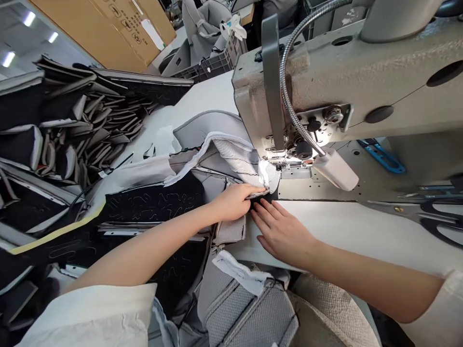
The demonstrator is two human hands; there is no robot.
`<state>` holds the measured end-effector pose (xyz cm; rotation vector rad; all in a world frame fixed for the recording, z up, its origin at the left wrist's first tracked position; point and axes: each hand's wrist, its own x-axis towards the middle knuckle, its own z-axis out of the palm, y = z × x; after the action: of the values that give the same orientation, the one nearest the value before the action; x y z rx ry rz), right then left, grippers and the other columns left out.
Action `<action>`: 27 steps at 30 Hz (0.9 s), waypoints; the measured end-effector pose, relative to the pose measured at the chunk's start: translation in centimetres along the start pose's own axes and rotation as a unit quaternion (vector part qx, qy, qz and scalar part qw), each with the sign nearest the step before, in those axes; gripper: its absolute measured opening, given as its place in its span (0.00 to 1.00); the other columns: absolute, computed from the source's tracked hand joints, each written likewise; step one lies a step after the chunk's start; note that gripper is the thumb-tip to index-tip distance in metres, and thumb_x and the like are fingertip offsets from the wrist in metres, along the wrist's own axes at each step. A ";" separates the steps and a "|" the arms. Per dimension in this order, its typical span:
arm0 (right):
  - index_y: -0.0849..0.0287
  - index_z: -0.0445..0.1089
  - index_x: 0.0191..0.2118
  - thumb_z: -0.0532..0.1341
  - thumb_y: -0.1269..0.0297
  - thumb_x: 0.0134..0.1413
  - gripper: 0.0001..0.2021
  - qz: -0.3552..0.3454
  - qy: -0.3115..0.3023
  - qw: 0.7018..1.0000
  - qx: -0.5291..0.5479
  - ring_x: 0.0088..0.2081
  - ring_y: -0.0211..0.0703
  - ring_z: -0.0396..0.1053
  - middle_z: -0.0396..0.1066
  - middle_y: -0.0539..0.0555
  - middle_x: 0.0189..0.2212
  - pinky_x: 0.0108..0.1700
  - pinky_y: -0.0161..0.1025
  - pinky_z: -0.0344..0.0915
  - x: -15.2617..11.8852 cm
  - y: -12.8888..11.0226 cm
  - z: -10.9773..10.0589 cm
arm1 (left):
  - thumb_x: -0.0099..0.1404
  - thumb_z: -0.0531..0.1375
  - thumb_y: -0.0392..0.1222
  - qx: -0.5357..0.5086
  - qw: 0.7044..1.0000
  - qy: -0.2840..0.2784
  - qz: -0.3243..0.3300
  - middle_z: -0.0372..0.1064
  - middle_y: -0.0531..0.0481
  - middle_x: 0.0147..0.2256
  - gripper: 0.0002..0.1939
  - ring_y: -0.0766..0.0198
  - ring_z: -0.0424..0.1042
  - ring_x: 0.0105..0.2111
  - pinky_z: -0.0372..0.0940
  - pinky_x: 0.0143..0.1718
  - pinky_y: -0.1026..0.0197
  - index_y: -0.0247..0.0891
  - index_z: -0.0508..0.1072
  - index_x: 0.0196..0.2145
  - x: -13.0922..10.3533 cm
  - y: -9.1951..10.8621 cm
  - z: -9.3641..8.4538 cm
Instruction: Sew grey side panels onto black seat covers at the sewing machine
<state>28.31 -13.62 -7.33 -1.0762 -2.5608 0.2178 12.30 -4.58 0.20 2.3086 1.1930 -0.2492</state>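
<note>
Grey padded fabric (237,156) with a white edge strip is bunched at the sewing machine's needle area, in the middle. My left hand (237,200) grips its edge beside a small black piece, index finger stretched toward the presser foot. On the black piece (258,201) rest the fingertips of my right hand (284,231), its fingers extended and lying flat on the white table. The sewing machine (343,86) stands above and to the right, its lamp (336,168) lit close to the needle. More of the grey fabric (249,308) hangs over the near table edge.
Stacks of black and grey padded pieces (104,125) fill the left side. Blue snips (383,156) and large scissors (430,217) lie to the right. A cardboard box (119,29) and a grey crate (217,62) with fabric stand behind. The white table (325,217) shows beyond my right hand.
</note>
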 end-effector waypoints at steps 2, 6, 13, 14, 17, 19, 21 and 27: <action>0.75 0.62 0.57 0.51 0.61 0.62 0.24 -0.018 0.008 0.999 -0.030 0.59 0.61 0.56 0.61 0.69 0.57 0.60 0.53 0.56 0.2 0.3 0.0 | 0.56 0.49 0.27 -0.001 1.000 -0.003 -0.002 0.65 0.52 0.55 0.31 0.63 0.64 0.55 0.58 0.58 0.60 0.39 0.66 0.57 0.4 0.4 0.1; 0.76 0.65 0.54 0.52 0.65 0.60 0.22 -0.042 0.033 0.996 -0.069 0.58 0.61 0.58 0.64 0.69 0.54 0.59 0.50 0.58 0.3 1.3 -0.2 | 0.57 0.50 0.29 0.019 1.000 -0.003 -0.022 0.63 0.52 0.56 0.30 0.61 0.63 0.55 0.59 0.57 0.59 0.41 0.65 0.57 1.7 1.0 0.3; 0.81 0.65 0.53 0.54 0.63 0.56 0.25 -0.061 0.039 0.994 -0.081 0.57 0.66 0.59 0.62 0.78 0.53 0.58 0.53 0.56 1.3 2.1 0.3 | 0.58 0.51 0.29 0.071 0.997 0.027 -0.025 0.65 0.47 0.55 0.29 0.60 0.65 0.54 0.62 0.54 0.60 0.40 0.66 0.57 3.7 1.2 -0.2; 0.82 0.65 0.52 0.55 0.62 0.56 0.26 -0.061 0.039 0.994 -0.082 0.56 0.67 0.60 0.62 0.79 0.52 0.58 0.53 0.56 1.5 2.0 0.3 | 0.57 0.51 0.29 0.079 0.996 0.026 -0.023 0.66 0.47 0.54 0.29 0.59 0.65 0.53 0.63 0.53 0.60 0.40 0.66 0.57 3.8 1.3 -0.3; 0.80 0.67 0.50 0.56 0.59 0.54 0.26 -0.055 0.022 0.995 -0.081 0.54 0.68 0.62 0.64 0.79 0.50 0.58 0.55 0.54 2.0 1.7 0.2 | 0.56 0.52 0.29 0.089 0.996 0.013 -0.005 0.67 0.46 0.53 0.29 0.58 0.65 0.53 0.62 0.53 0.59 0.39 0.67 0.56 3.8 1.7 -0.4; 0.78 0.69 0.50 0.56 0.56 0.54 0.27 -0.045 0.006 0.997 -0.069 0.52 0.67 0.63 0.67 0.77 0.47 0.57 0.56 0.54 2.2 1.4 -0.1 | 0.57 0.52 0.29 0.103 0.995 0.003 -0.002 0.69 0.46 0.50 0.29 0.57 0.67 0.51 0.64 0.49 0.60 0.39 0.67 0.56 3.8 2.1 -0.4; 0.76 0.70 0.48 0.56 0.54 0.54 0.26 -0.037 -0.016 0.998 -0.055 0.49 0.66 0.64 0.69 0.75 0.44 0.55 0.55 0.55 2.5 1.2 -0.4 | 0.58 0.52 0.30 0.142 0.990 -0.014 -0.004 0.71 0.46 0.44 0.26 0.56 0.71 0.44 0.67 0.40 0.59 0.39 0.68 0.55 3.8 2.7 -0.2; 0.71 0.74 0.43 0.56 0.61 0.55 0.18 -0.003 -0.064 0.998 -0.008 0.43 0.58 0.65 0.71 0.70 0.40 0.47 0.51 0.59 3.3 1.9 -0.1 | 0.60 0.52 0.30 0.284 0.958 -0.030 0.034 0.71 0.43 0.38 0.19 0.54 0.73 0.33 0.62 0.27 0.59 0.33 0.69 0.49 4.6 3.6 -0.1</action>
<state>27.45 -9.88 -6.87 -1.0939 -2.6823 0.2748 17.88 -2.97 -0.16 2.7950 1.1100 -0.7122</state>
